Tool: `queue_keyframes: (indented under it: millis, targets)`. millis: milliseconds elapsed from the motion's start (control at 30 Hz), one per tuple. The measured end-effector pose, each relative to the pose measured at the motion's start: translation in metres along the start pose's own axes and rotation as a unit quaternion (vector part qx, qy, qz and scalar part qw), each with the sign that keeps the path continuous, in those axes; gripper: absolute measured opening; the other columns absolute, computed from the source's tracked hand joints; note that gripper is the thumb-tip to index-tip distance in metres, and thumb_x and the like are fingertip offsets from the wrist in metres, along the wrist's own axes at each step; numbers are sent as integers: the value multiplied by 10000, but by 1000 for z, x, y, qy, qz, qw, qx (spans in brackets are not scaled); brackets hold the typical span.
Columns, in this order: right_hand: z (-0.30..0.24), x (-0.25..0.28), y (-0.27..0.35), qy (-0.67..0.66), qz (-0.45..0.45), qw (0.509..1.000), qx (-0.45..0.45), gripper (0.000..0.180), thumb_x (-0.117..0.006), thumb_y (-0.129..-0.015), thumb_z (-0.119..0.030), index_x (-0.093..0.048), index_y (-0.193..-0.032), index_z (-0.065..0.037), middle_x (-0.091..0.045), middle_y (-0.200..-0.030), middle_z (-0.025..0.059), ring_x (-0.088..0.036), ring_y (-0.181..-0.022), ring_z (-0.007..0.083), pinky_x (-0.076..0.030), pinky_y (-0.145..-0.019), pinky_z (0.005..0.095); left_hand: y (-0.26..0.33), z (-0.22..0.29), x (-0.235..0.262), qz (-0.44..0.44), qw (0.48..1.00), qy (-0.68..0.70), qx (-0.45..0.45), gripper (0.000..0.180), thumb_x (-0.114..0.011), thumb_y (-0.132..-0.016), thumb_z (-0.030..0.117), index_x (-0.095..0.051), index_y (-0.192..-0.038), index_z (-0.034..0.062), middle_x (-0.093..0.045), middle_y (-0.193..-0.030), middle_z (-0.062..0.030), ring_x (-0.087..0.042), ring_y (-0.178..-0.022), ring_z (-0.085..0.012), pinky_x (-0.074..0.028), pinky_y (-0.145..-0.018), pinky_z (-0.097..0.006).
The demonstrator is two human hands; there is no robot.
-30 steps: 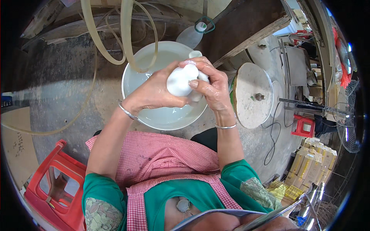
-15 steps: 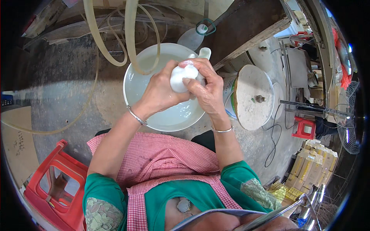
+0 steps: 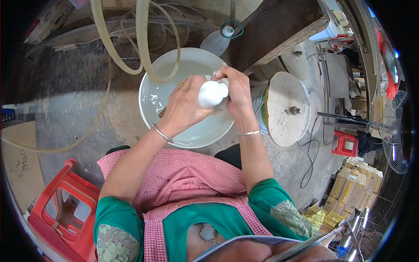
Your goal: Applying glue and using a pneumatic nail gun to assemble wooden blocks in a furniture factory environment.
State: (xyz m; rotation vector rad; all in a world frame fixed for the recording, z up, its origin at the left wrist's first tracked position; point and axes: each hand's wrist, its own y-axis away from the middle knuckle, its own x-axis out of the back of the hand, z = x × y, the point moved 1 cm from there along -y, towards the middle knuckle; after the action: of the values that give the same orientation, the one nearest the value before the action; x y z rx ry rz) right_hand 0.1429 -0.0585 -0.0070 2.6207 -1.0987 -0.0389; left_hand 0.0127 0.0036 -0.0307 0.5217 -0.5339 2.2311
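A smooth white rounded piece (image 3: 210,94), which looks like wet ceramic, is held between my hands above a basin. Its exact kind is not clear. My left hand (image 3: 185,102) wraps around its left side. My right hand (image 3: 239,89) grips the far right end, fingers bent and partly hiding it. Below lies a wide white basin (image 3: 142,107) of cloudy water (image 3: 159,91). Beside the left hand's edge shows a small brown tip (image 3: 162,113); whether the hand holds it or it lies in the water, I cannot tell.
Pale hoses (image 3: 144,43) hang over the basin's far left. A clear bottle (image 3: 216,41) and dark wooden board (image 3: 279,30) stand beyond. Right are a lidded bucket (image 3: 288,109) and a fan (image 3: 395,131); at lower left, a red stool (image 3: 65,209).
The white piece has turned and shifted slightly right and down. My right fingers have moved off its front to its far right end. A spout-like white part seen earlier is now hidden.
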Motion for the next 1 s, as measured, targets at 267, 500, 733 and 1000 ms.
queue_keyframes:
  millis: [267,500,733,1000]
  targets:
    - [194,-6,-52,-84,-9,980,182,200,-625,-764,-165,-632,-864,8,-656,-832,102,-615,-807,213,-466,-756,308,-3,6,0,-1,995,103,-5,562,-720,-583,205,-462,-1062,64,-562,-979,-156,-543,-945,-350,-450,-800,-413]
    - [118,-22,-16,59,-114,987,93,234,-644,-753,-143,-620,-924,14,-650,-857,97,-605,-826,202,-458,-772,303,4,-10,12,-19,992,110,63,589,-725,-593,230,-459,-1087,52,-582,-996,-180,-574,-949,-350,-461,-811,-406]
    - [39,0,-21,112,-132,980,95,300,-686,-747,-130,-613,-1000,13,-633,-880,67,-578,-835,139,-456,-747,277,-4,-14,22,-89,972,194,97,554,-727,-599,235,-487,-1062,49,-609,-969,-160,-610,-923,-284,-471,-803,-362]
    - [-4,-2,-10,31,-169,976,134,242,-639,-834,-224,-660,-946,-10,-610,-882,22,-529,-826,90,-437,-736,248,-3,-15,13,-204,958,183,84,561,-731,-589,213,-513,-1065,11,-597,-951,-110,-592,-872,-216,-466,-775,-326]
